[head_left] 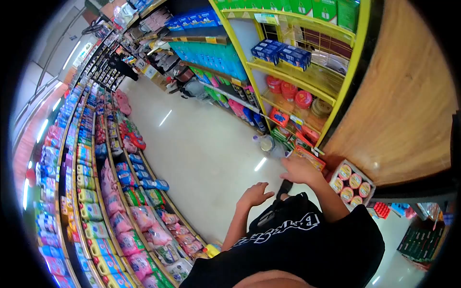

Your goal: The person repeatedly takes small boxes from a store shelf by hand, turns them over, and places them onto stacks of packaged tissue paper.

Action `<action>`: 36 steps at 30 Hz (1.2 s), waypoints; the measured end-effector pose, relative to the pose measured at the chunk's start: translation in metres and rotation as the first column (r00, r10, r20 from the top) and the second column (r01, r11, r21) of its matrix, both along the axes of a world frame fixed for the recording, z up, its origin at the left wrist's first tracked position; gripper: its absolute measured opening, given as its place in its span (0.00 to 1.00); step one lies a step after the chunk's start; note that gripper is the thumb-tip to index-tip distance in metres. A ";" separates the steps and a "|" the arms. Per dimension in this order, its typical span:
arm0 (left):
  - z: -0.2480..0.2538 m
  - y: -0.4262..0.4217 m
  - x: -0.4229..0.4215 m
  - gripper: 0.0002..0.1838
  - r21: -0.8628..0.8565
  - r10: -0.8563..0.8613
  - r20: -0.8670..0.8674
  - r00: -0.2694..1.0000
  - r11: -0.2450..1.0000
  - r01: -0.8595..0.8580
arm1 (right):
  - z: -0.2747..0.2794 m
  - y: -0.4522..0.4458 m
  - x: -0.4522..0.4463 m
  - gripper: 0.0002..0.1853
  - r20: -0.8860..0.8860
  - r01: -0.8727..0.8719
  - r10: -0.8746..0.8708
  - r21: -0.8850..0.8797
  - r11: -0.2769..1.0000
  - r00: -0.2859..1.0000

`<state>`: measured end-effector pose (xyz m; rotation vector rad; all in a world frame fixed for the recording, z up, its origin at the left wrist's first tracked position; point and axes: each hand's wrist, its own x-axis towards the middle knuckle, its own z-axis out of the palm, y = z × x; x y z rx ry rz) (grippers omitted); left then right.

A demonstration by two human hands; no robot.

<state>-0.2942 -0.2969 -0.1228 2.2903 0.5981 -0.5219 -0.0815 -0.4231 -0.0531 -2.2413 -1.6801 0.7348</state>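
Note:
My left hand (255, 195) is held out in front of my black shirt, over the pale floor. Its fingers are apart and nothing shows in it. To its right, my right hand (297, 169) reaches toward the foot of the yellow shelf. Its thumb and fingers look spread, and no object shows in its grasp. Just beyond it, clear plastic bottles (272, 145) stand on the floor, beside an orange-red box (309, 157) that is nearest to this hand.
A yellow rack (293, 67) holds blue boxes (281, 54) and red tubs (289, 91). Long shelves of bagged and bottled goods (96, 211) line the left. A carton of round tubs (353, 182) sits at right. A person in dark clothes (121, 66) stands far down the aisle.

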 end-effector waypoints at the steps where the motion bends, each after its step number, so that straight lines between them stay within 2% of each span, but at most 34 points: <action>1: -0.002 0.023 0.010 0.36 0.009 -0.020 0.006 1.000 1.000 0.020 | 0.005 0.019 0.015 0.28 -0.002 0.057 -0.057 0.041 0.998 0.998; 2: -0.010 0.054 0.016 0.36 -0.030 -0.033 0.052 0.998 0.999 0.035 | 0.011 0.037 0.030 0.27 -0.029 0.068 -0.064 0.147 0.987 0.998; 5: -0.012 0.139 0.039 0.34 0.095 0.058 0.039 0.998 0.994 -0.062 | 0.032 0.078 0.058 0.27 -0.082 0.195 -0.178 0.456 0.868 0.981; 7: 0.007 0.189 0.059 0.30 0.307 0.029 0.038 0.999 0.951 -0.039 | 0.045 0.093 0.071 0.27 -0.095 0.266 -0.256 0.538 0.800 0.962; 10: 0.032 0.243 0.107 0.26 0.362 -0.008 0.379 0.925 0.922 -0.140 | 0.053 0.117 0.091 0.26 -0.130 0.378 -0.393 0.649 0.660 0.910; 13: 0.081 0.267 0.184 0.22 0.246 -0.047 0.617 0.785 0.960 -0.136 | 0.054 0.144 0.116 0.23 -0.174 0.477 -0.513 0.687 0.548 0.841; 15: 0.113 0.280 0.230 0.22 0.135 -0.099 0.696 0.711 0.991 0.006 | 0.054 0.174 0.139 0.20 -0.193 0.510 -0.578 0.731 0.454 0.792; 18: 0.127 0.316 0.297 0.26 -0.024 -0.018 0.771 0.636 0.998 0.057 | 0.049 0.227 0.170 0.18 -0.267 0.614 -0.665 0.701 0.363 0.697; 21: 0.137 0.331 0.354 0.27 0.076 -0.045 0.873 0.485 0.996 -0.045 | 0.047 0.279 0.201 0.19 -0.224 0.651 -0.765 0.693 0.310 0.604; 22: 0.134 0.338 0.373 0.32 -0.098 0.109 0.829 0.548 0.994 -0.049 | 0.048 0.295 0.211 0.19 -0.192 0.657 -0.805 0.696 0.291 0.561; 25: 0.117 0.352 0.409 0.37 0.014 0.059 0.832 0.551 0.992 -0.127 | 0.050 0.333 0.229 0.23 -0.007 0.714 -0.908 0.620 0.325 0.419; 26: 0.116 0.354 0.412 0.41 -0.004 0.045 0.796 0.603 0.998 -0.069 | 0.036 0.344 0.236 0.24 0.044 0.763 -0.921 0.546 0.346 0.386; 27: 0.108 0.356 0.416 0.42 -0.004 0.031 0.801 0.598 0.999 -0.046 | 0.033 0.348 0.239 0.21 0.040 0.758 -0.924 0.559 0.337 0.381; 29: 0.093 0.359 0.421 0.41 -0.060 0.050 0.823 0.565 0.998 -0.001 | 0.028 0.355 0.236 0.16 0.020 0.750 -0.932 0.588 0.304 0.361; 31: 0.080 0.362 0.425 0.38 -0.097 0.082 0.876 0.475 0.995 0.006 | 0.024 0.359 0.233 0.13 -0.063 0.814 -0.959 0.546 0.199 0.276; 32: 0.082 0.362 0.425 0.35 -0.178 0.144 0.877 0.458 0.983 0.033 | 0.022 0.359 0.231 0.12 -0.101 0.841 -0.967 0.520 0.148 0.233; 34: 0.079 0.364 0.428 0.31 -0.194 0.158 0.898 0.411 0.980 0.049 | 0.022 0.364 0.226 0.13 -0.191 0.868 -0.960 0.489 0.087 0.204; 36: 0.086 0.357 0.425 0.27 -0.253 0.211 0.905 0.369 0.965 0.070 | 0.030 0.367 0.219 0.15 -0.265 0.841 -0.956 0.540 -0.037 0.128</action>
